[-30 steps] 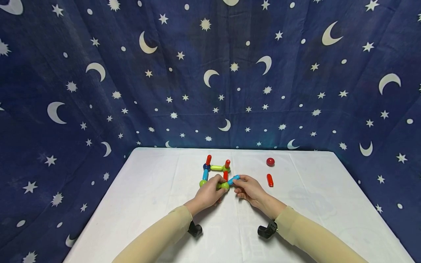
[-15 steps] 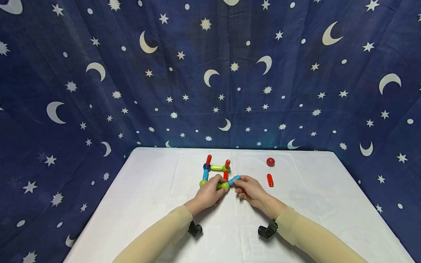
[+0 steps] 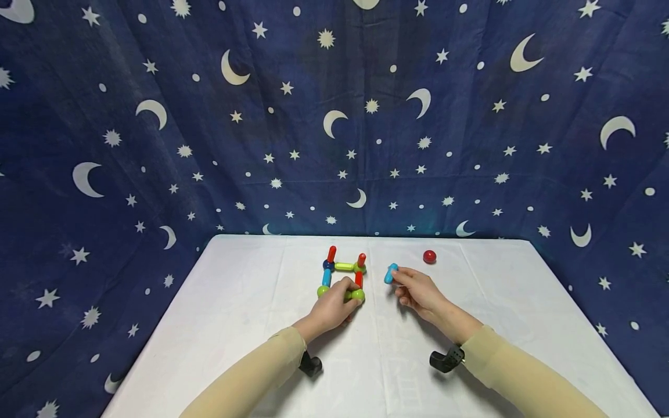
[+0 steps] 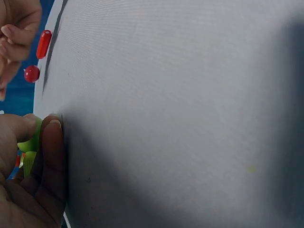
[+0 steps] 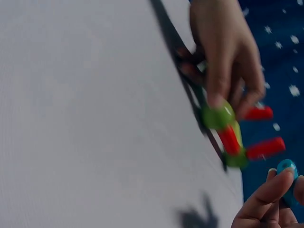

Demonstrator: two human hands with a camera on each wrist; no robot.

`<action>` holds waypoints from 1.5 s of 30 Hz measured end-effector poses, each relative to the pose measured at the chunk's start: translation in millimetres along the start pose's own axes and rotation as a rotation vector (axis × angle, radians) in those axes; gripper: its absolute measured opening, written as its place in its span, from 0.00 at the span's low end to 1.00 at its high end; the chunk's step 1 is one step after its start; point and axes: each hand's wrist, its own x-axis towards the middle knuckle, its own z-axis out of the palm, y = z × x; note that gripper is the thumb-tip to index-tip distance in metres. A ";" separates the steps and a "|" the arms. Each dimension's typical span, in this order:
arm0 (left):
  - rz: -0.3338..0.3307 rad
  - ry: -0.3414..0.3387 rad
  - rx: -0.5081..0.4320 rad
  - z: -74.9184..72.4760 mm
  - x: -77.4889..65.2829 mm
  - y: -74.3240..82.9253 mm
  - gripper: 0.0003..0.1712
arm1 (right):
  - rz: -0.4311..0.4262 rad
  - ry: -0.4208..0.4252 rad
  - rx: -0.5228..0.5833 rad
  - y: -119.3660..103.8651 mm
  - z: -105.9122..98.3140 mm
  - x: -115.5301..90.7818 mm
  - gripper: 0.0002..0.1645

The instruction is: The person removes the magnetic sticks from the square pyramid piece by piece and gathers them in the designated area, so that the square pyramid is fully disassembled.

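Note:
My left hand [image 3: 331, 306] grips the near side of a square frame of toy rods and balls, its fingertips on the green ball [image 3: 358, 295] at the near right corner. Two red rods [image 3: 331, 254] stand up from the frame's far corners, one on the navy ball [image 3: 328, 265]. My right hand [image 3: 422, 296] pinches a short blue rod [image 3: 391, 273] between thumb and fingers, apart from the frame and to its right. The right wrist view shows that blue rod [image 5: 287, 166] at the fingertips. Part of the frame's near side is hidden under the left hand.
A red ball [image 3: 430, 256] lies on the white tablecloth [image 3: 486, 302] beyond my right hand. A loose red rod [image 4: 43, 44] shows in the left wrist view; the right hand hides it in the head view. Behind the table hangs a dark blue star-patterned curtain [image 3: 292, 180].
My right hand has drawn the blue rod off the near right green ball and moved right and slightly away, turning it more upright. My left hand has stayed on the frame.

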 end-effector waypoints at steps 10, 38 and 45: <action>-0.027 -0.013 -0.030 -0.8 -0.1 -1.4 0.12 | -0.047 0.166 -0.277 -25.1 -80.4 -6.6 0.39; -0.010 -0.010 -0.026 -0.3 0.3 -0.7 0.12 | -0.023 0.229 -0.748 3.4 -117.3 -7.1 0.30; -0.021 -0.022 -0.053 -0.1 0.0 -0.5 0.12 | -0.036 0.234 -0.779 4.3 -115.9 -6.9 0.29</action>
